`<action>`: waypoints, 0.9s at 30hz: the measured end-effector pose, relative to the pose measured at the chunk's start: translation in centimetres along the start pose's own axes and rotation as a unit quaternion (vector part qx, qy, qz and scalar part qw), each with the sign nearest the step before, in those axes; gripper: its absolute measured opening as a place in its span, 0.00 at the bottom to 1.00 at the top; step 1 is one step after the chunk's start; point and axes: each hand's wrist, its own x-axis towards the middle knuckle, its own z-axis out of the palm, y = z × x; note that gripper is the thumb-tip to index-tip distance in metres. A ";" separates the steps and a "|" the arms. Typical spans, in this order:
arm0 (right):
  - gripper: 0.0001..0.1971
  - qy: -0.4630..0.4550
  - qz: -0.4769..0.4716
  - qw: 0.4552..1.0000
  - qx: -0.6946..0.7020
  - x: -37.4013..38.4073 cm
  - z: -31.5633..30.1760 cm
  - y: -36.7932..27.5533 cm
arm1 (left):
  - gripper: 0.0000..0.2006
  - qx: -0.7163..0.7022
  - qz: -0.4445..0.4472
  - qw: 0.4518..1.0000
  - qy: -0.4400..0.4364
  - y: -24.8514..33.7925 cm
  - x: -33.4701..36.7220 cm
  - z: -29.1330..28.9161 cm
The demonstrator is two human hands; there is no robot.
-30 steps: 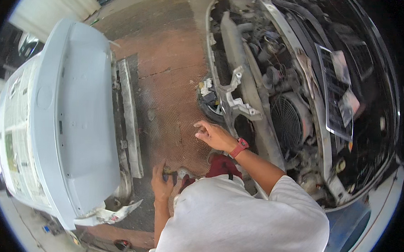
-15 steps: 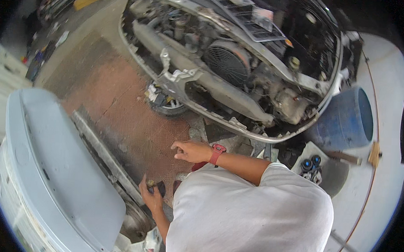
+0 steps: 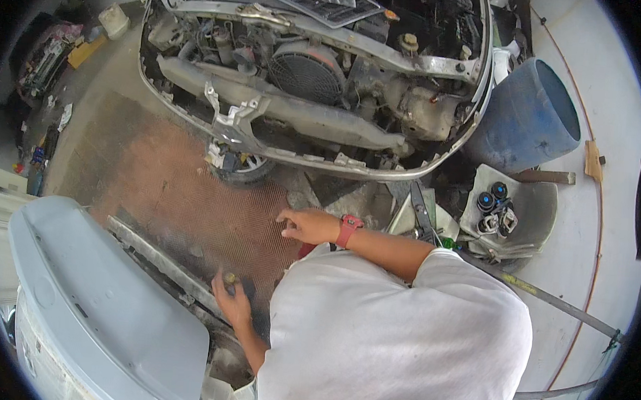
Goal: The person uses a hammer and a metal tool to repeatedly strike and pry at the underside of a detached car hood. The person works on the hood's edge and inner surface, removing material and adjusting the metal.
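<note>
Over on the far left, a pale bucket [image 3: 114, 21] stands near a heap of clutter [image 3: 48, 70] along the dark edge of the room. Closer in, a smooth, pale blue-grey car panel [image 3: 105, 297] takes up the lower left, a long metal bar [image 3: 163, 262] running beside it. A reddish-brown patch of floor [image 3: 170, 167] spreads between that bar and the car opposite.

The hands are well apart. The left hand [image 3: 232, 304] hangs near the bar, thumb and fingers spread; a small yellowish thing [image 3: 231, 278] shows at its fingertips, and I can't tell whether it is gripped or lies beyond them. A wheel [image 3: 242, 168] sits under the front edge of the stripped car front [image 3: 289, 115], whose round fan [image 3: 309, 75] is exposed. The right hand [image 3: 310, 225] is out in front of the white shirt [image 3: 393, 327], fingers loosely bent with nothing visible in them, a red watch [image 3: 348, 230] on the wrist.

To the right, a scuffed blue barrel [image 3: 520, 120] leans beside the car. Below it, a pale curved piece [image 3: 533, 222] holds dark round parts [image 3: 493, 198] with blue centres. A metal pole [image 3: 569, 306] slants past, and a reddish cord [image 3: 597, 251] curves down the far right.
</note>
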 end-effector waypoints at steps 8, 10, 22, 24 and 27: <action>0.21 0.016 0.019 1.000 0.017 -0.4 0.9 2.7 | 0.27 0.013 -0.021 0.999 -0.045 1.3 -1.3 0.8; 0.22 0.010 0.024 1.000 0.013 -0.4 1.0 3.0 | 0.28 0.011 -0.006 0.998 -0.055 1.0 -1.3 0.8; 0.21 -0.095 0.011 0.995 0.015 2.3 0.7 -1.6 | 0.29 -0.009 -0.019 0.998 0.055 -0.3 -3.9 -0.5; 0.21 -0.104 0.008 0.995 0.005 2.3 0.8 -1.8 | 0.29 -0.020 -0.011 0.998 0.065 -1.1 -4.6 -0.4; 0.21 -0.121 -0.002 0.993 -0.008 2.6 0.9 -1.8 | 0.29 -0.018 -0.056 0.996 0.071 -1.0 -6.1 -0.5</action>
